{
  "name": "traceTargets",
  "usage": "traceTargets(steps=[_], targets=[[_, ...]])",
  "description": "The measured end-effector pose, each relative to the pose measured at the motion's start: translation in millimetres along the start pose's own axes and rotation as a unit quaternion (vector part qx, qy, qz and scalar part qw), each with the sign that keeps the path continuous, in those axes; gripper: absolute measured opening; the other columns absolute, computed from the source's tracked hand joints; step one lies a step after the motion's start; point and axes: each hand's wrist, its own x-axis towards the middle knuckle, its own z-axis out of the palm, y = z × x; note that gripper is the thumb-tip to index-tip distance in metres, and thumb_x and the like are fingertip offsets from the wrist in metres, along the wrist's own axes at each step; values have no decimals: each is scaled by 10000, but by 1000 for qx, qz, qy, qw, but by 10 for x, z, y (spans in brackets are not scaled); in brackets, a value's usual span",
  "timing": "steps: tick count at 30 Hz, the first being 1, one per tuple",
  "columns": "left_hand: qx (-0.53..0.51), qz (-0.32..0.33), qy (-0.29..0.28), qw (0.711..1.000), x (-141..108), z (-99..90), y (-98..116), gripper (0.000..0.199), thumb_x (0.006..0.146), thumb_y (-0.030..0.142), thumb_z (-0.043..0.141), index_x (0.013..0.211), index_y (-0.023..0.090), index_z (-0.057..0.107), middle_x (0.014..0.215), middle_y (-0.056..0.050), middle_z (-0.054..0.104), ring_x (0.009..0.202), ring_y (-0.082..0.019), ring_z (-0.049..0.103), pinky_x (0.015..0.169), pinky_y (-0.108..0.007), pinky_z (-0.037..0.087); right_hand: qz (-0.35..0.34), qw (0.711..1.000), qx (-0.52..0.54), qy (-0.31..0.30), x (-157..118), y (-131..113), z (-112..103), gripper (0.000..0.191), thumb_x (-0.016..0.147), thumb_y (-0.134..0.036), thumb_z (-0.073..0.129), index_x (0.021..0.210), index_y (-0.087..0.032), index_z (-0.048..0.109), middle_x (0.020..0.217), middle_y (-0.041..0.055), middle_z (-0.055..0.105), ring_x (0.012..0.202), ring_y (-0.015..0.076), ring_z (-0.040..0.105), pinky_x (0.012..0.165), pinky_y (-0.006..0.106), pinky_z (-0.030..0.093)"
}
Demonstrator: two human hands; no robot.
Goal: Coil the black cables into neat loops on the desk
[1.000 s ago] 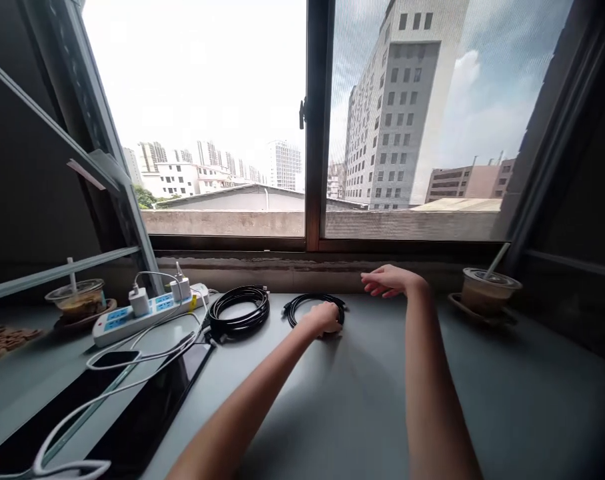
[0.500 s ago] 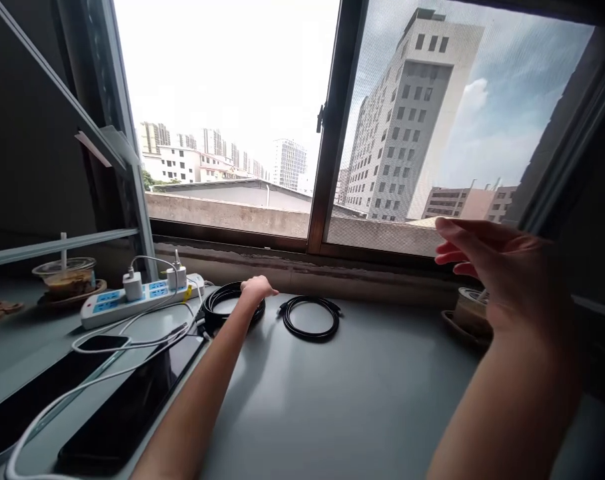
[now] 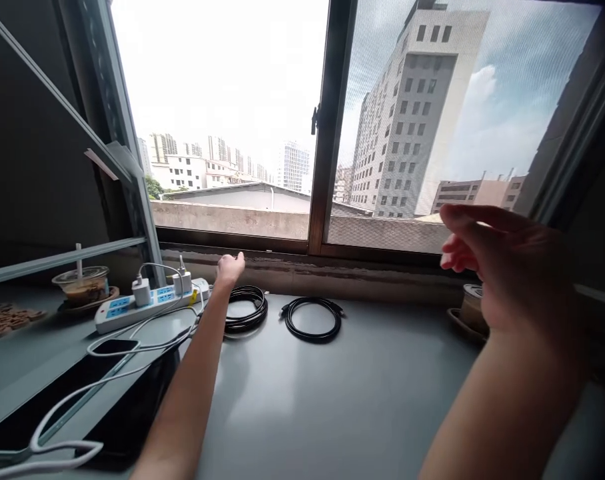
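My left hand (image 3: 231, 268) is raised in front of the window sill, just above and left of a thick coil of black cable (image 3: 245, 325). A gap shows between this hand and the coil; its fingers are mostly hidden behind it. A smaller, thinner black cable coil (image 3: 288, 327) with plugs at its ends lies flat to the right. My right hand (image 3: 502, 257) hovers at the right with thumb and forefinger drawn together and the other fingers curled. Nothing shows in it. Below and behind it stands a lidded drink cup (image 3: 471, 310), partly hidden.
On the left, a white power strip (image 3: 113, 313) carries chargers with white cables (image 3: 72, 399). Two dark flat devices, a phone-like slab (image 3: 127, 413) among them, lie beneath. Another iced drink cup (image 3: 85, 288) stands behind. A metal frame (image 3: 147, 213) rises beside the window.
My left hand has lifted off the thick cable coil and moved up and left. My right hand stays nearly in place, fingers slightly more curled. The view has shifted a little.
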Motion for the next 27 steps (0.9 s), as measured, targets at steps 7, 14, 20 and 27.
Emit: traceTargets(steps=[7,14,20,27], targets=[[-331,66,110,935,-246,-531,433,111,898,254,407,808,190,388,487,113,344,312,-35,265,348,-167,252,3,997,0,-79,32,85,224,325,622,-453,730,803,-186,690,480,-36,560,371,77,484,371,189,371],[-572,211,76,789,-699,-696,834,96,886,144,430,820,198,387,449,126,273,319,-29,165,305,-153,117,161,869,-155,-441,-49,464,842,610,736,-682,466,661,-120,692,639,87,677,496,132,612,418,195,413],[-653,248,35,715,-1055,-571,1043,197,833,233,563,749,205,388,449,123,285,315,-22,155,293,-139,109,30,914,14,-405,-250,604,1399,370,696,-477,666,855,-143,677,859,78,690,814,190,642,663,245,486],[-654,212,-12,726,-1425,-258,1213,137,843,221,532,956,199,458,415,132,299,293,-32,177,294,-145,125,45,960,203,-186,-245,458,1500,222,907,-329,374,868,-171,525,883,63,657,812,150,621,778,291,481]])
